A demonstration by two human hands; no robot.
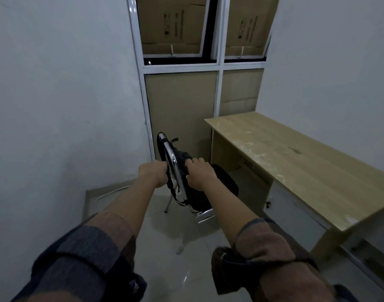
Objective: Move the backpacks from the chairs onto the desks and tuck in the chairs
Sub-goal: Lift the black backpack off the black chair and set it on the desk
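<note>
Both hands grip the black fabric backpack (182, 162) on the chrome-framed chair (175, 168): left hand (152, 173), right hand (198, 173). Next, probably lift it onto the light wooden desk (295, 162).

Your arms reach forward and down, sleeves rolled up at the elbows. Your left hand (152, 173) is curled in a grip, knuckles up. Your right hand (198, 173) lies just beside it, fingers bent and pressing down.
</note>
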